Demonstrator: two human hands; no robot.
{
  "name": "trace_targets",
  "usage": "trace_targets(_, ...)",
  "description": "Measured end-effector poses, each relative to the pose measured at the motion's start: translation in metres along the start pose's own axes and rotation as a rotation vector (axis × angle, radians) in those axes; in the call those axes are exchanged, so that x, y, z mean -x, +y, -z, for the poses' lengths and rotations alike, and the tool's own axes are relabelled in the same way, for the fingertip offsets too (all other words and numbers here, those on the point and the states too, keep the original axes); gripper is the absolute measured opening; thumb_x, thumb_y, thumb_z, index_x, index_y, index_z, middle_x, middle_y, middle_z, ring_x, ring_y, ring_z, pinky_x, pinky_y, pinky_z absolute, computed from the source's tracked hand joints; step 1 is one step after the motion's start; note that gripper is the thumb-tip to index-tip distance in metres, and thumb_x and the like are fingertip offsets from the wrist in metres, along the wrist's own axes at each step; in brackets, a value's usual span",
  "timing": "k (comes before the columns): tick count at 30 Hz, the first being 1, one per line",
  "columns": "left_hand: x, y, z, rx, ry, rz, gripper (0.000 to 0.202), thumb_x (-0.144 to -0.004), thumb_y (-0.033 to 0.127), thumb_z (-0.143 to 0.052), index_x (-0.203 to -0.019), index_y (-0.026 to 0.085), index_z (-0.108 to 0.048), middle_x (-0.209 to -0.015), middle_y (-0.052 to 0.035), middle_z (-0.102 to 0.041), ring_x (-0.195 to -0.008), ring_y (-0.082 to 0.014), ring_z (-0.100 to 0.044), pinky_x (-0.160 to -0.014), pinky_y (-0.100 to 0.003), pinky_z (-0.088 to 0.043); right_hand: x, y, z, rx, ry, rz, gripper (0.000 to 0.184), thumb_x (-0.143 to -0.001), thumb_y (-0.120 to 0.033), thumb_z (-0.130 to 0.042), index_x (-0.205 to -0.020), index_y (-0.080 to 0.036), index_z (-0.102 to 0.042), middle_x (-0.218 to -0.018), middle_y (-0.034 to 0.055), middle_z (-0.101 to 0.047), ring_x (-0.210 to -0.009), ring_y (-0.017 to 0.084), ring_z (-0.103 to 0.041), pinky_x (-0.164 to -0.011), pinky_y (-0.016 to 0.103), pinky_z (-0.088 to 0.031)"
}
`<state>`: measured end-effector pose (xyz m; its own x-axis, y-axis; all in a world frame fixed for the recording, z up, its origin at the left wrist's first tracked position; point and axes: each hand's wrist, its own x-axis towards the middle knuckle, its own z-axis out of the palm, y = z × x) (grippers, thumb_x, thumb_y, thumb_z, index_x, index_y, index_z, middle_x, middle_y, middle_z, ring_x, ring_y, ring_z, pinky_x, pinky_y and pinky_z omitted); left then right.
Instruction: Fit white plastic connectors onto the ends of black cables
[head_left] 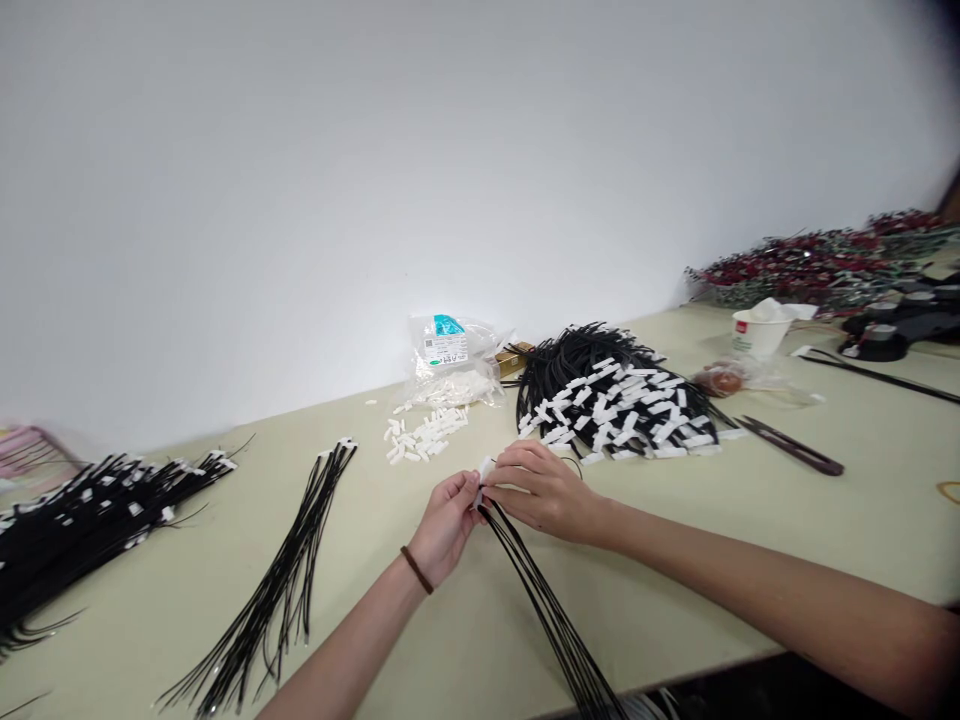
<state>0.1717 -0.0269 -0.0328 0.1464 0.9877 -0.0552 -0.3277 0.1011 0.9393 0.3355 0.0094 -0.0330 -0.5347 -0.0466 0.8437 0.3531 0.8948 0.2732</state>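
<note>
Near the middle of the table, my left hand (448,525) pinches the white connector end (480,497) of several black wires (541,590). My right hand (541,490) meets it from the right, its fingers closed at the same white end; what exactly lies between those fingertips is hidden. The wires run down over the table's front edge. Just beyond my hands lie loose white connectors (429,432) in a scatter. Behind my right hand is a big heap of black wires (577,370) with white ends.
A clear plastic bag (454,360) stands by the wall. On the left lie a thin wire bundle (300,550) and a larger wire pile (82,525). To the right are dark thread snips (795,446), a paper cup (759,332), a bagged brown item (721,378) and red-and-green wiring (810,265).
</note>
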Motion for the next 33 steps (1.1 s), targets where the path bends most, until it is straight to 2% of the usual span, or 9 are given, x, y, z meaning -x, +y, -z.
trace_targets(6,0.000,0.002,-0.001,-0.025,0.002,0.018,0.035,-0.061,0.044,-0.072,-0.066,0.013,-0.057,-0.060,0.0009,-0.051,-0.055,-0.0086,-0.044,-0.051,-0.022,-0.033,-0.004,-0.004,0.002,-0.192,-0.001,-0.111,0.014,-0.084,-0.013,-0.051,-0.094,-0.020,-0.059,-0.087,0.0030,-0.065,-0.089,0.014,-0.055,-0.080,0.033,-0.046)
trace_targets(10,0.000,0.004,0.002,-0.048,0.055,0.000,0.036,-0.061,0.045,-0.071,-0.067,0.012,-0.057,-0.060,-0.0005,-0.054,-0.055,-0.0095,-0.047,-0.052,-0.022,-0.033,-0.015,-0.005,0.011,-0.622,0.067,-0.573,0.015,-0.089,-0.021,-0.045,-0.090,-0.019,-0.060,-0.088,0.0051,-0.065,-0.087,0.014,-0.059,-0.079,0.031,-0.049)
trace_targets(13,-0.001,0.005,0.005,-0.065,0.126,-0.009,0.038,-0.060,0.048,-0.070,-0.068,0.013,-0.058,-0.060,-0.0012,-0.056,-0.055,-0.0103,-0.048,-0.053,-0.023,-0.033,-0.019,0.013,0.021,-0.908,0.265,-0.950,0.019,-0.089,-0.033,-0.044,-0.083,-0.019,-0.054,-0.081,0.0037,-0.062,-0.078,0.014,-0.061,-0.074,0.032,-0.052)
trace_targets(16,-0.002,0.006,0.007,-0.078,0.198,-0.039,0.037,-0.060,0.048,-0.070,-0.065,0.013,-0.057,-0.058,-0.0002,-0.054,-0.055,-0.0099,-0.047,-0.053,-0.022,-0.033,-0.016,0.042,0.033,-1.010,0.567,-1.082,0.018,-0.084,-0.038,-0.051,-0.079,-0.021,-0.050,-0.067,-0.0024,-0.050,-0.057,0.009,-0.053,-0.054,0.024,-0.049)
trace_targets(18,-0.003,0.006,0.008,-0.080,0.241,-0.067,0.037,-0.059,0.047,-0.070,-0.062,0.014,-0.056,-0.058,0.0003,-0.053,-0.054,-0.0091,-0.046,-0.053,-0.022,-0.032,-0.013,0.057,0.041,-0.892,0.692,-1.105,0.018,-0.081,-0.039,-0.056,-0.083,-0.022,-0.055,-0.065,-0.0039,-0.044,-0.048,0.006,-0.043,-0.041,0.019,-0.037)
trace_targets(20,-0.003,0.005,0.009,-0.082,0.273,-0.088,0.037,-0.059,0.048,-0.070,-0.062,0.014,-0.056,-0.060,0.0001,-0.054,-0.053,-0.0089,-0.045,-0.053,-0.023,-0.032,-0.013,0.062,0.047,-0.692,0.715,-1.090,0.021,-0.080,-0.040,-0.057,-0.093,-0.023,-0.060,-0.066,-0.0031,-0.044,-0.045,0.006,-0.035,-0.037,0.019,-0.028)
trace_targets(23,-0.004,0.005,0.009,-0.102,0.298,-0.102,0.038,-0.058,0.049,-0.070,-0.063,0.014,-0.057,-0.061,-0.0004,-0.055,-0.054,-0.0092,-0.045,-0.054,-0.023,-0.032,-0.015,0.048,0.047,-0.390,0.504,-0.942,0.023,-0.082,-0.036,-0.055,-0.099,-0.023,-0.063,-0.067,0.0001,-0.051,-0.048,0.008,-0.036,-0.039,0.022,-0.026)
trace_targets(27,-0.003,0.005,0.008,-0.126,0.300,-0.146,0.038,-0.060,0.050,-0.069,-0.065,0.014,-0.057,-0.061,0.0001,-0.055,-0.054,-0.0093,-0.045,-0.054,-0.023,-0.031,-0.013,0.015,0.028,-0.252,0.172,-0.678,0.018,-0.085,-0.027,-0.052,-0.077,-0.019,-0.065,-0.057,0.0000,-0.050,-0.050,0.010,-0.041,-0.046,0.023,-0.032)
trace_targets(33,-0.001,0.007,0.003,-0.158,0.230,-0.176,0.035,-0.063,0.048,-0.067,-0.063,0.015,-0.056,-0.060,0.0012,-0.053,-0.054,-0.0093,-0.045,-0.054,-0.023,-0.032,-0.007,-0.005,0.009,-0.214,0.035,-0.619,0.025,-0.085,-0.024,-0.048,-0.062,-0.016,-0.055,-0.052,-0.0028,-0.041,-0.051,0.009,-0.039,-0.050,0.022,-0.029)
